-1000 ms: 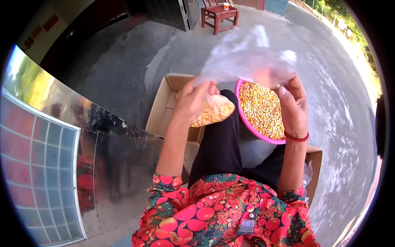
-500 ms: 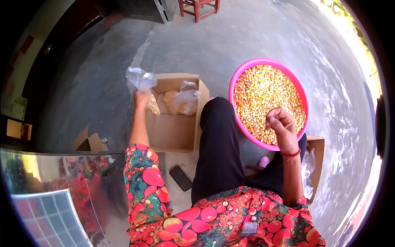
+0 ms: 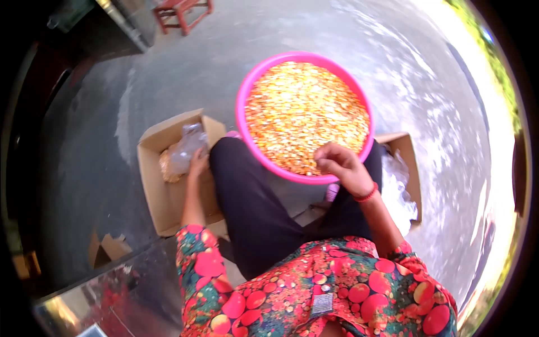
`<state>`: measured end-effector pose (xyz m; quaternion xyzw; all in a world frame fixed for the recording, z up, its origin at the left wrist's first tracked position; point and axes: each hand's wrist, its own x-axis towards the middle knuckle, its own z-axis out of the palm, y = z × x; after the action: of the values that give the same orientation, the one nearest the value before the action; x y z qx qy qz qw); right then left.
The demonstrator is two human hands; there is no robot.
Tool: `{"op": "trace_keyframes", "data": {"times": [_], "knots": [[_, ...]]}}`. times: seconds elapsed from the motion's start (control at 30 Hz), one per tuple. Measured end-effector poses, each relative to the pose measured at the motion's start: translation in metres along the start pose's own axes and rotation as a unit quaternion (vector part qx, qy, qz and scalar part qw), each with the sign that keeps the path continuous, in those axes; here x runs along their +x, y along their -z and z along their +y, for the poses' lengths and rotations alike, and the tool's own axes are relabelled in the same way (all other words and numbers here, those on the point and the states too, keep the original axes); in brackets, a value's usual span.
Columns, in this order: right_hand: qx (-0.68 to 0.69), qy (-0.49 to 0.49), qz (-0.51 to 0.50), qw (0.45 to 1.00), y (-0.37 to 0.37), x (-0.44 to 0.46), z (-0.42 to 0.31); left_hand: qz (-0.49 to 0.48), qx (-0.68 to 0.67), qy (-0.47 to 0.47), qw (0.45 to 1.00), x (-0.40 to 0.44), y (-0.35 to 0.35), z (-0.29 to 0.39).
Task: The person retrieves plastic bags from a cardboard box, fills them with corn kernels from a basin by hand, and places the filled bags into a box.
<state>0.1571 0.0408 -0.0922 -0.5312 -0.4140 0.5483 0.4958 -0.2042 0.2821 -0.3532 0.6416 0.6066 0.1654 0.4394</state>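
My left hand (image 3: 197, 163) is inside the cardboard box (image 3: 150, 194) on the left, its fingers closed at a clear plastic bag (image 3: 182, 154). Yellow corn kernels (image 3: 167, 167) show in the bagged bundle at the box's left side. Over the near rim of a pink basin (image 3: 240, 112) hovers my right hand (image 3: 345, 168), with a red bracelet on the wrist. Its thumb and fingers are curled together; whatever they may hold is hidden. Corn kernels (image 3: 303, 112) fill the basin, which sits in front of my knees.
A second cardboard box (image 3: 414, 180) with clear plastic bags (image 3: 396, 185) stands beyond my right leg. At the back is a red wooden stool (image 3: 182, 14). Cardboard flaps (image 3: 106, 250) lie at the lower left, near a shiny metal surface (image 3: 123, 286).
My left hand has moved the bag of corn from the box's left edge rightward into the box. My right hand stays curled near the basin. The view has turned and shifted right.
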Motion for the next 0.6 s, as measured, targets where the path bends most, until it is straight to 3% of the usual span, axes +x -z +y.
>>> {"op": "trace_keyframes", "data": {"times": [0.1,0.2,0.3,0.4,0.47,0.5,0.57,0.6], "knots": [[-0.011,-0.002,-0.042,0.999,0.007,-0.012,0.014,0.021,-0.024,0.010,0.999,0.001,0.023,0.012],[-0.024,0.072,-0.060,0.995,0.010,-0.021,0.039,0.057,-0.130,0.031,0.989,-0.005,0.051,0.058],[-0.062,0.061,-0.076,0.993,0.012,-0.036,0.048,0.027,-0.245,0.020,0.969,-0.018,0.061,0.090],[-0.065,0.055,-0.072,0.994,0.033,-0.033,0.024,-0.033,-0.210,-0.068,0.975,-0.038,0.076,0.210],[-0.053,0.113,-0.024,0.992,0.065,-0.039,0.024,-0.078,-0.159,-0.133,0.975,-0.067,0.062,0.268],[-0.023,0.039,0.015,0.999,0.087,-0.048,0.015,-0.086,-0.154,-0.133,0.975,-0.083,0.051,0.292],[0.005,0.047,0.119,0.992,0.136,-0.062,0.023,-0.188,-0.114,-0.191,0.957,-0.109,0.027,0.328],[-0.023,0.042,0.176,0.983,0.164,-0.073,0.028,-0.195,-0.108,-0.192,0.956,-0.114,0.015,0.335]]}}
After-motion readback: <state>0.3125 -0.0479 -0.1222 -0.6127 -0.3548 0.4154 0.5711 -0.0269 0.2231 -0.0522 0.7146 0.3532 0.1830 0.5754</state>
